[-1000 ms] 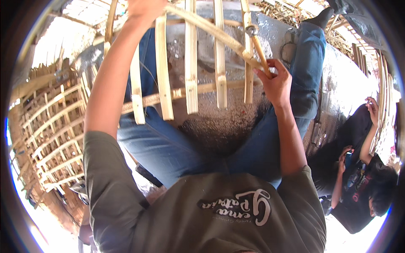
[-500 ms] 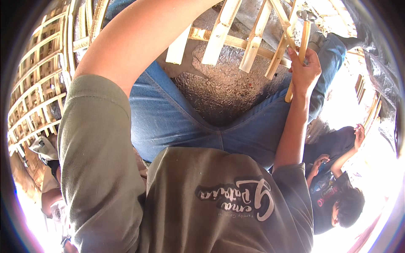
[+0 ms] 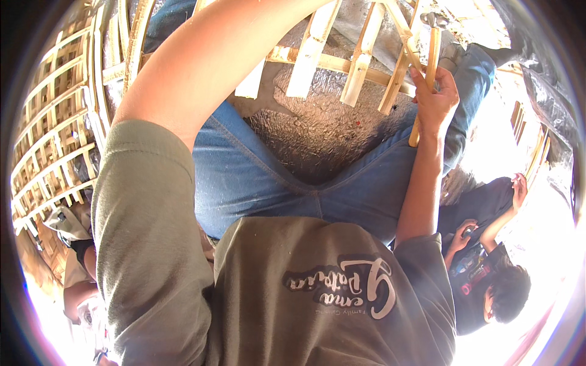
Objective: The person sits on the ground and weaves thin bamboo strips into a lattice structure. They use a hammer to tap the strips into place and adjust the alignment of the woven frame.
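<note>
My right hand (image 3: pixel 438 100) is closed around the wooden handle of a hammer (image 3: pixel 433 55), its metal head up and the handle's end beside my thigh. At my fingertips lies the lower end of a slanting bamboo strip (image 3: pixel 404 33); whether I grip it too, I cannot tell. Left of that hand, several split-bamboo slats (image 3: pixel 312 55) lie side by side across a bamboo crosspiece (image 3: pixel 332 63). My left forearm (image 3: pixel 226 39) reaches over the slats and leaves the picture at the top edge, so the left hand is out of sight.
My legs in blue jeans (image 3: pixel 244 165) spread around a dark, crinkled floor covering (image 3: pixel 311 137). A woven bamboo lattice (image 3: pixel 52 122) stands at the left. One person (image 3: pixel 482 262) sits at the lower right holding a small dark object; another (image 3: pixel 79 274) is partly visible at the lower left.
The slats, hammer and my right hand appear slightly further left in the picture. My right hand keeps its hold on the hammer.
</note>
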A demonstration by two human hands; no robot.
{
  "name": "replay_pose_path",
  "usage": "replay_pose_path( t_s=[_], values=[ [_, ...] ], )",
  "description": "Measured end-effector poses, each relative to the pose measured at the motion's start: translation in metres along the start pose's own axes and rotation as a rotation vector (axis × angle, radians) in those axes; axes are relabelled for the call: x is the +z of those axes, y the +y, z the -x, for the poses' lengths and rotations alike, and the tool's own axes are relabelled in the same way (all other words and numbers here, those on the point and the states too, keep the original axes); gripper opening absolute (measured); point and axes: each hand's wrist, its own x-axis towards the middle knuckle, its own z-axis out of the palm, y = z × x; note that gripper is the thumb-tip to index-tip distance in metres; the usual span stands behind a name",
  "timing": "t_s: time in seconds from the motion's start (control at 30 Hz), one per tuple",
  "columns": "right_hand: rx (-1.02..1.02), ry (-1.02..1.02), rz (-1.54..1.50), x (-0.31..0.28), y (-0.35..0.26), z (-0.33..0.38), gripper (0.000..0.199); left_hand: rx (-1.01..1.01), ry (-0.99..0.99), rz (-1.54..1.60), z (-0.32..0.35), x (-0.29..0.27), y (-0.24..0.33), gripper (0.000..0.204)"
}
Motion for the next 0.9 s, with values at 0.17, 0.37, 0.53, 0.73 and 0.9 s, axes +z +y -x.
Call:
replay_pose_path(
  t_s=[0.17,0.37,0.53,0.73,0.9],
  values=[
    [-0.013,-0.003,-0.038,0.001,0.003,0.0,0.036,0.047,0.09,-0.017,0.001,0.002,-0.005,0.03],
    [-0.025,0.015,-0.039,0.002,0.004,-0.003,0.038,0.026,0.072,-0.016,-0.004,0.0,-0.003,0.03],
    [-0.015,-0.001,-0.023,0.0,0.003,-0.003,0.038,-0.071,-0.092,0.063,-0.009,-0.008,0.003,0.029],
    [-0.036,-0.008,-0.046,0.0,-0.001,-0.002,0.039,0.02,-0.033,-0.006,-0.008,0.0,-0.003,0.027],
    [-0.035,-0.004,-0.043,0.0,-0.001,-0.002,0.039,-0.087,-0.141,0.007,-0.006,-0.01,0.002,0.029]
  ],
)
